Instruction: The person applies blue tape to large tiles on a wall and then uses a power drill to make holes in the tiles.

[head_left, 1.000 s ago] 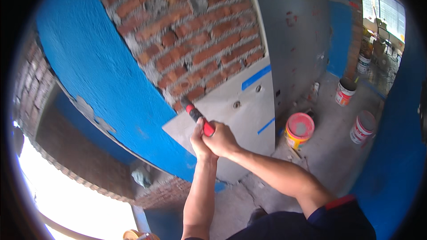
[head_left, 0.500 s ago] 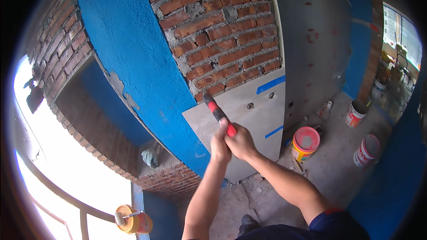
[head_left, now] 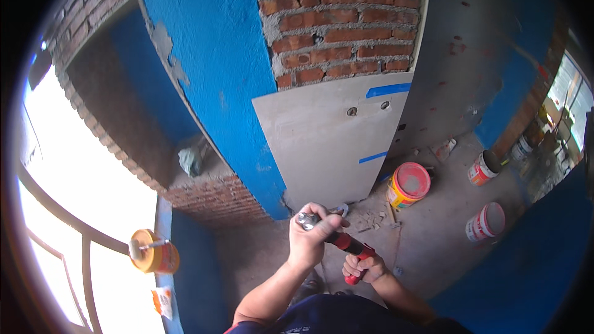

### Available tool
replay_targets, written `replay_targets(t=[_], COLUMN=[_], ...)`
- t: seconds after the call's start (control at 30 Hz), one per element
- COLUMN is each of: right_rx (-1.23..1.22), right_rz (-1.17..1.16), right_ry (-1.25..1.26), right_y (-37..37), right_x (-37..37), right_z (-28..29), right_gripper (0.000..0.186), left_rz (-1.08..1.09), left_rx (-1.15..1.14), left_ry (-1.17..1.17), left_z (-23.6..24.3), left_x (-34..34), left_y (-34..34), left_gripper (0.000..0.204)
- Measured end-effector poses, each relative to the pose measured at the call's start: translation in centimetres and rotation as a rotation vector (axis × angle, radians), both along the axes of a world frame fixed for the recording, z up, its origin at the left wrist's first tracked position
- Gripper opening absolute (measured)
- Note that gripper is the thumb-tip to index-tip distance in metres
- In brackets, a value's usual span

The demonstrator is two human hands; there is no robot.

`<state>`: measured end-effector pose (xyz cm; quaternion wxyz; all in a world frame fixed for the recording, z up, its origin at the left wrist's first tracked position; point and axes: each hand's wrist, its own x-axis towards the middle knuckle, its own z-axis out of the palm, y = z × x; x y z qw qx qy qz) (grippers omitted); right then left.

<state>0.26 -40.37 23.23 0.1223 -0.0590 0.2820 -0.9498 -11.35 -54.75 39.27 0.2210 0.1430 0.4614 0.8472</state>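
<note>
While the left hand (head_left: 305,246) wraps around the metal end of a red-and-black tool (head_left: 341,240), the right hand (head_left: 367,267) grasps the red part at its other end, fingers curled around it. Held in both hands, the tool slants in front of the person's body, above the grey floor (head_left: 427,235). Beyond it, a pale panel (head_left: 312,142) with two round holes and two blue strips stands below exposed brick (head_left: 346,34), beside blue-painted wall (head_left: 207,55). A yellow bucket (head_left: 398,196) with a red top and two red-and-white buckets (head_left: 477,229) rest on the floor to the right.
</note>
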Motion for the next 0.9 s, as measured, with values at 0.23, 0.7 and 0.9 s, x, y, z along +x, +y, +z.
replay_targets(t=[0.23, 0.7, 0.9], right_rx=[-0.263, 0.352, 0.588], right_rz=[0.179, -0.121, -0.444], right_ry=[0.004, -0.270, -0.093], right_y=[-1.2, -3.8, -4.9], right_x=[0.0, 2.1, 2.8], right_z=[-0.9, 3.4, 4.8], right_gripper=[0.020, 0.017, 0.010], left_rz=[0.177, 0.325, 0.171], left_rx=[-0.090, 0.222, 0.306], left_ry=[0.176, -0.279, -0.321], left_z=[-0.6, -5.4, -6.4], left_x=[2.1, -2.3, -3.4], left_y=[-0.5, -2.1, -0.4], left_gripper=[0.025, 0.019, 0.021])
